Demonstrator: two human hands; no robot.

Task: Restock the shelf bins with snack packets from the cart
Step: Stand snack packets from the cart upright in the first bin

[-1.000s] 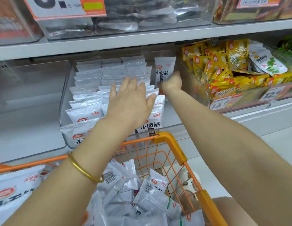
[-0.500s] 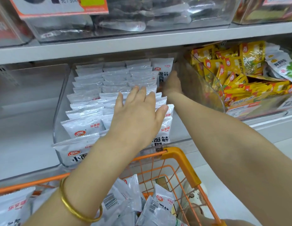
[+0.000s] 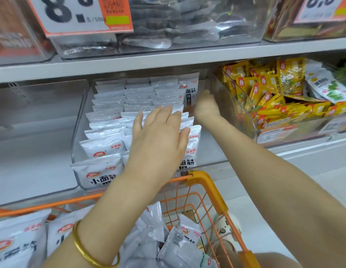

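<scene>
Pressing packets (image 3: 108,120) in one bin (image 3: 77,132), left hand (image 3: 158,140) lies flat-fingered; right hand's (image 3: 206,108) grip at one upright packet (image 3: 189,89) unclear

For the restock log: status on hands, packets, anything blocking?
Left hand flat on white packets in clear bin. Right hand at rear upright packet, grip unclear. Orange cart holds more; bin unobstructed.

The left hand (image 3: 158,140) lies flat, fingers straight, on the rows of white snack packets (image 3: 108,117) that fill the clear bin (image 3: 79,120) at the view's centre. At its 1 o'clock the right hand (image 3: 206,107) touches an upright packet (image 3: 190,88) at the bin's back; its grip is hidden. At 6 o'clock the orange cart (image 3: 207,188) holds loose packets (image 3: 179,246). Yellow packets (image 3: 265,89) lie at 2 o'clock.
</scene>
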